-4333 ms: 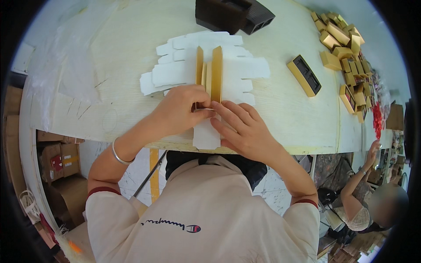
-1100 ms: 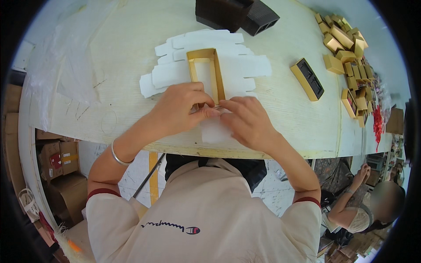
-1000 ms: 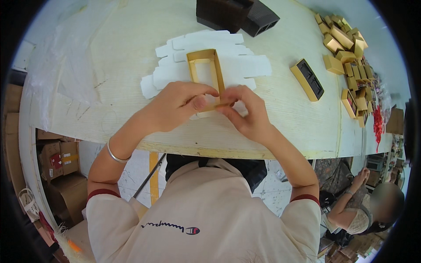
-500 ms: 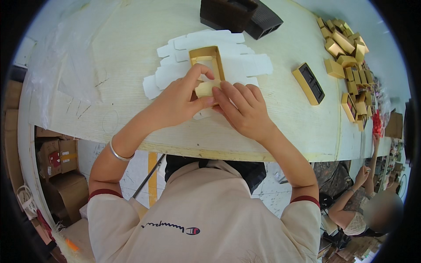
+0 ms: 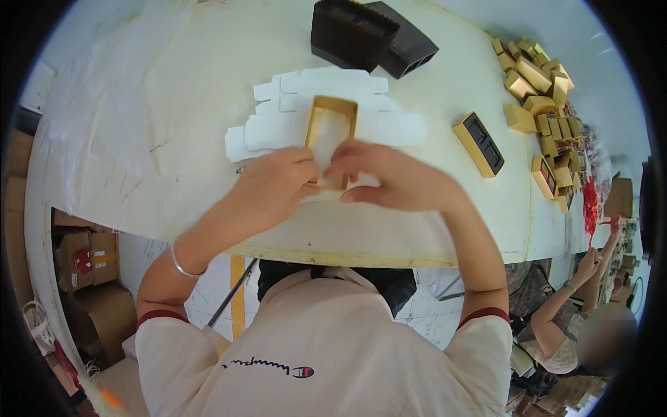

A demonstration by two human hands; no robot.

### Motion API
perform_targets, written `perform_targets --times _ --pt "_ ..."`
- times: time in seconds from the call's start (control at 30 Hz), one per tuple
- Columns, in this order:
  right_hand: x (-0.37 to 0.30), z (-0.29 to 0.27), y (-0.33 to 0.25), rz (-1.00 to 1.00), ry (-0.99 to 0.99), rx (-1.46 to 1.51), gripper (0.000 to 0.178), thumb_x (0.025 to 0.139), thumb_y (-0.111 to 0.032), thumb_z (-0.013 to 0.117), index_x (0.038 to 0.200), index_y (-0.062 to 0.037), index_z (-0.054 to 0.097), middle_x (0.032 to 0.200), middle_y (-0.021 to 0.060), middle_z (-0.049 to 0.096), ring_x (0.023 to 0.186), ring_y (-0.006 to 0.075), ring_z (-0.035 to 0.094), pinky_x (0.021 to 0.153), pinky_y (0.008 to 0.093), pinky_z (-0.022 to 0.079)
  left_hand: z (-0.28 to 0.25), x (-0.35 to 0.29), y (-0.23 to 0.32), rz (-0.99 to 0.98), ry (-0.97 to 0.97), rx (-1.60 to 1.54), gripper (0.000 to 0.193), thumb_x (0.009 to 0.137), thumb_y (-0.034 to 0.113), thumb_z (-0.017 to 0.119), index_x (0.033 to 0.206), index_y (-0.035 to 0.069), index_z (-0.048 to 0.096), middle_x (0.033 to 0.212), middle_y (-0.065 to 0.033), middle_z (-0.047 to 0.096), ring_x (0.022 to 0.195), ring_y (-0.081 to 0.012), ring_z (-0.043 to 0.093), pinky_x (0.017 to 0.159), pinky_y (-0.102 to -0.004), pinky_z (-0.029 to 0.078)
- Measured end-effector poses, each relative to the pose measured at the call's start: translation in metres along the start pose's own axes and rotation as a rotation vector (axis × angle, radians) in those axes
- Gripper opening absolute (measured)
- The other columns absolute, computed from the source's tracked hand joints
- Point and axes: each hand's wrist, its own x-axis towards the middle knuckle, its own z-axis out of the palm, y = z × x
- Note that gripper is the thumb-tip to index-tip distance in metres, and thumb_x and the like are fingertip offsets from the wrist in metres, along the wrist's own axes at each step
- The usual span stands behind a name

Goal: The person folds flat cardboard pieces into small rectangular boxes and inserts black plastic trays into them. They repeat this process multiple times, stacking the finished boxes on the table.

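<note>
An open gold cardboard box (image 5: 335, 104) with a pale inside lies on flat white cardboard blanks (image 5: 271, 128) in front of me. My left hand (image 5: 274, 184) is closed at the box's near left corner, its fingertips bent against the wall. My right hand (image 5: 389, 174) reaches over the near right side from the right. Its fingers are slightly blurred, with the thumb spread away from them, and nothing shows between them. Both hands partly hide the box's near end.
Two dark plastic stacks, one brown (image 5: 351, 35) and one black (image 5: 410, 42), stand beyond the blanks. Rightward lies a gold box with a black insert (image 5: 479, 144). Many gold boxes (image 5: 535, 76) are heaped farther right. Clear plastic sheeting (image 5: 104, 104) covers the left. A co-worker (image 5: 556, 326) handles red strands.
My hands have moved apart at the box's near end; the right one has lifted off the pale flap they were pinching together. The whole view has shifted slightly.
</note>
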Motion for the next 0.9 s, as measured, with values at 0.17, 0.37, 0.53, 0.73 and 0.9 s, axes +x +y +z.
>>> perform_targets --times 0.17,0.37,0.53,0.73,0.9 --pt "0.047 -0.080 0.040 -0.166 0.721 -0.571 0.023 0.080 -0.020 0.071 0.096 -0.0027 0.066 0.096 0.0117 0.061 0.079 0.0266 0.059 0.071 0.0353 0.049 -0.033 -0.002 0.012 0.249 0.229 0.278 0.037 0.068 0.032 0.080 0.085 0.005 0.062 0.119 -0.0135 0.052 0.101 -0.0344 0.051 0.090 -0.0450 0.040" --pt "0.088 -0.087 0.071 -0.095 0.439 -0.907 0.017 0.081 -0.019 0.067 0.082 -0.0020 0.067 0.086 0.0097 0.061 0.084 0.0285 0.058 0.074 0.0397 0.047 0.014 -0.018 0.026 -0.111 0.325 0.356 0.073 0.062 0.040 0.082 0.116 0.003 0.050 0.121 -0.0178 0.051 0.102 -0.0350 0.051 0.088 -0.0454 0.039" --pt "0.089 -0.091 0.060 -0.102 0.511 -0.746 0.014 0.079 -0.015 0.067 0.080 -0.0013 0.067 0.081 0.0108 0.062 0.082 0.0309 0.057 0.074 0.0410 0.047 0.011 -0.017 0.014 -0.124 0.285 0.287 0.072 0.067 0.035 0.080 0.122 0.003 0.045 0.113 -0.0156 0.054 0.097 -0.0326 0.052 0.085 -0.0424 0.039" --pt "0.056 -0.107 0.035 -0.195 0.609 -0.554 0.014 0.086 -0.016 0.063 0.087 -0.0019 0.064 0.076 0.0061 0.059 0.074 0.0191 0.055 0.066 0.0323 0.044 0.013 -0.008 0.013 -0.061 0.400 0.265 0.061 0.070 0.018 0.074 0.121 0.003 0.045 0.102 -0.0136 0.056 0.093 -0.0285 0.053 0.083 -0.0399 0.039" --pt "-0.009 -0.092 0.000 0.101 0.259 0.439 0.023 0.092 -0.028 0.059 0.084 -0.0064 0.062 0.070 -0.0054 0.051 0.068 0.0055 0.043 0.059 0.0211 0.036 -0.003 -0.009 -0.004 -0.009 0.282 0.054 0.063 0.070 0.008 0.073 0.125 0.005 0.042 0.109 -0.0148 0.055 0.100 -0.0326 0.051 0.089 -0.0412 0.040"
